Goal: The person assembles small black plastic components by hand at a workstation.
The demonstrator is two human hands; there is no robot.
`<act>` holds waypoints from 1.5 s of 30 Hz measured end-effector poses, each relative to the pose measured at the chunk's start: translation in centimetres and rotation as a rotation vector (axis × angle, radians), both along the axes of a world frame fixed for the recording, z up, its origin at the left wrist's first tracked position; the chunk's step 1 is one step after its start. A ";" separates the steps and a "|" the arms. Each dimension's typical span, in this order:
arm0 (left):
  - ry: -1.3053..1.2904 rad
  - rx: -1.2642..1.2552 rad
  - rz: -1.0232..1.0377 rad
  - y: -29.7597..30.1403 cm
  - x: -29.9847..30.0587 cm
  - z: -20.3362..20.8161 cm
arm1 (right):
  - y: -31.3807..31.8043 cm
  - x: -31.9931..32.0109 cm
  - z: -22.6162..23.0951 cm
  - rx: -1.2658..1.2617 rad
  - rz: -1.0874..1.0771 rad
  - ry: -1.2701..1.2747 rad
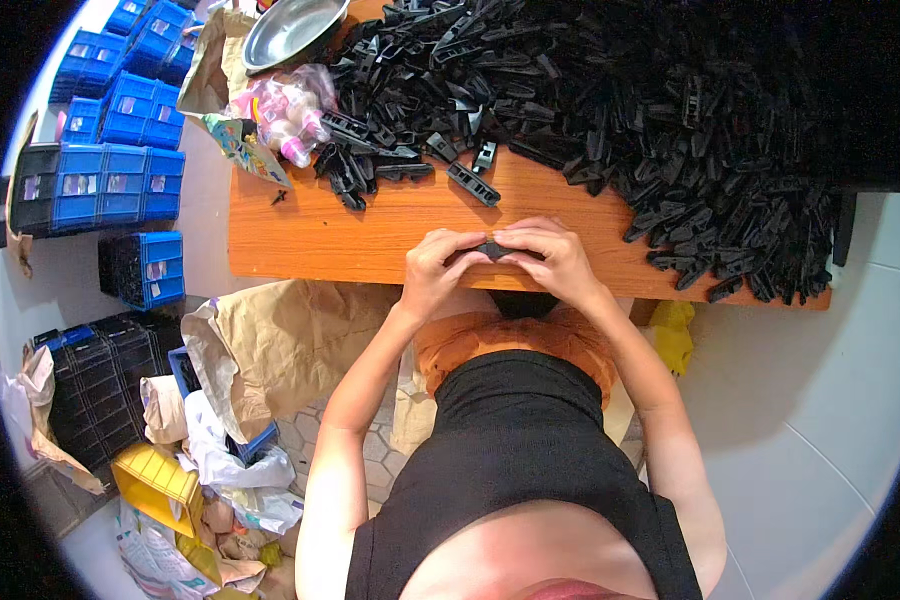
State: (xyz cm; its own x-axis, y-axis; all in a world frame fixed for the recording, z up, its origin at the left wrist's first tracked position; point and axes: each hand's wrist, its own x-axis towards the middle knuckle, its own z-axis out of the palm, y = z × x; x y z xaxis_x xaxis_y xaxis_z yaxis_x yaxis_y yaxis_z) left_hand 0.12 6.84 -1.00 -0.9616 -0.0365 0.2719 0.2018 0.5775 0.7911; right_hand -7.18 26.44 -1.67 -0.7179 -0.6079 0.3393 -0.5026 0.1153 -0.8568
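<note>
A small black plastic part (pixel 493 250) is held between both hands at the near edge of the wooden table (pixel 370 238). My left hand (pixel 438 262) pinches its left end, and my right hand (pixel 555 258) has the other end between thumb and fingers. Much of the part is hidden by the fingers. Just beyond my hands lies a loose black plastic piece (pixel 473 184), with a couple more beside it. Behind them a large heap of similar black pieces (pixel 590 110) covers the far side and the right of the table.
A metal bowl (pixel 292 35) and a clear bag of pink-and-white items (pixel 290 112) sit at the table's far left. Blue crates (pixel 100 185) are stacked on the left. A large brown paper bag (pixel 290 340), a yellow crate (pixel 160 487) and white plastic bags (pixel 232 460) stand below.
</note>
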 end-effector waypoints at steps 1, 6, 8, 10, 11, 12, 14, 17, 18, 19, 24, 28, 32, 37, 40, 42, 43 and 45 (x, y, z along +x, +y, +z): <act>-0.008 -0.014 -0.030 -0.1 0.0 0.1 | 0.2 0.0 0.1 -0.001 -0.006 0.006; 0.091 -0.150 -0.015 1.2 -1.8 1.4 | 2.3 1.5 1.5 0.121 0.079 0.038; 0.165 -0.235 0.093 1.5 -3.0 1.5 | 3.2 1.6 2.3 0.161 0.129 0.070; 0.168 -0.412 0.127 1.2 -4.0 0.5 | 3.9 1.0 3.4 0.151 0.285 -0.063; 0.124 -0.284 0.112 0.9 -4.0 0.2 | 4.0 0.7 4.1 0.146 0.182 -0.234; 0.127 -0.286 0.116 0.7 -3.6 -0.2 | 3.7 0.0 4.3 0.132 0.024 -0.156; 0.119 -0.090 0.139 1.0 -2.9 0.1 | 2.9 -2.0 4.1 0.136 -0.187 0.000; 0.152 -0.021 0.234 1.3 -1.0 0.0 | -0.4 -3.8 3.7 0.092 -0.152 -0.012; 0.191 -0.042 0.273 1.3 -0.4 -0.2 | -2.0 -4.4 3.0 0.089 -0.150 -0.010; 0.157 -0.079 0.331 1.5 0.1 0.0 | -3.7 -5.0 1.9 0.122 -0.150 0.088; 0.114 -0.158 0.379 0.1 1.6 0.1 | -6.2 -5.2 -0.5 0.270 -0.266 0.417; 0.169 -0.284 0.330 -0.6 2.0 -0.5 | -3.0 -4.0 0.7 0.344 -0.224 0.415; 0.129 -0.320 0.291 -0.5 1.1 -0.4 | -0.5 -3.6 1.7 0.348 -0.240 0.457; 0.106 -0.245 0.216 -0.8 0.6 -0.3 | 0.9 -2.4 2.4 0.238 -0.289 0.362; 0.151 -0.259 0.193 -0.6 0.8 -0.1 | 1.0 -0.9 3.3 0.170 -0.239 0.237; 0.109 -0.463 0.178 0.6 2.0 1.1 | 1.2 0.0 3.2 0.170 -0.233 0.197; 0.095 -0.424 0.157 1.2 2.6 1.5 | 1.2 0.4 3.1 0.176 -0.245 0.160; 0.091 -0.324 0.184 1.6 2.8 1.3 | 1.3 0.8 2.9 0.169 -0.279 0.090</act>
State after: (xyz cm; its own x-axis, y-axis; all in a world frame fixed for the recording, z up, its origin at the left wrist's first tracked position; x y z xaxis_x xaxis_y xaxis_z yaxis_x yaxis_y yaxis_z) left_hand 2.88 8.49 0.32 -0.9185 -0.1044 0.3815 0.1325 0.8275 0.5455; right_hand -6.37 27.73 1.18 -0.8362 -0.4456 0.3196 -0.5042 0.3956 -0.7677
